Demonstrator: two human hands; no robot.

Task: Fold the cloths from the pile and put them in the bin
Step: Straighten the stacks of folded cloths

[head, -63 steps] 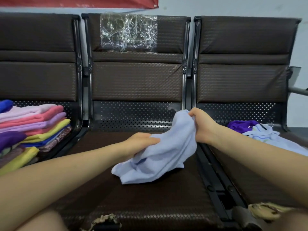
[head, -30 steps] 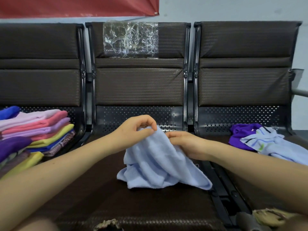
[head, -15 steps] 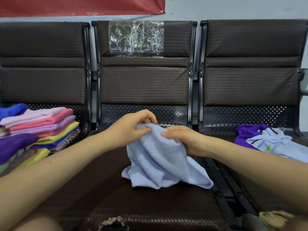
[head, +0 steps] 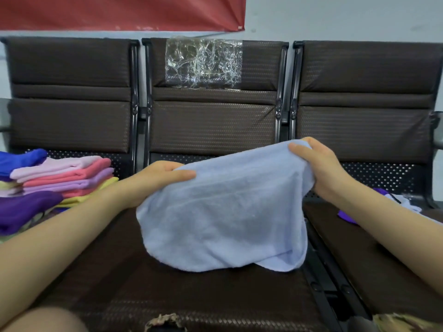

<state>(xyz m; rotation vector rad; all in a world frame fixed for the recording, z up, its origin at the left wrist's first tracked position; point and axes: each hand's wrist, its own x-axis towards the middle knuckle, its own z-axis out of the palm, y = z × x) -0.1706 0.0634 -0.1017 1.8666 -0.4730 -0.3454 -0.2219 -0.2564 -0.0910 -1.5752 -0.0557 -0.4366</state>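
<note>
A light blue cloth (head: 225, 212) is stretched out above the middle seat (head: 182, 295) of a brown bench, its lower edge drooping onto the seat. My left hand (head: 155, 182) pinches its upper left corner. My right hand (head: 318, 168) grips the upper right corner, held a little higher. A stack of folded cloths (head: 60, 180) in pink, lilac, yellow, blue and purple lies on the left seat. Loose purple and white cloths (head: 393, 202) lie on the right seat, partly hidden behind my right forearm. No bin is in view.
Three brown padded backrests (head: 211, 121) rise behind the seats, the middle one with clear plastic taped on. Black metal rails (head: 321, 279) separate the seats. The front edge of the middle seat is torn (head: 165, 319). A red banner (head: 119, 10) hangs on the wall.
My hands were bunched together on the crumpled blue cloth; they have moved apart to its corners and lifted, spreading the cloth out wide.
</note>
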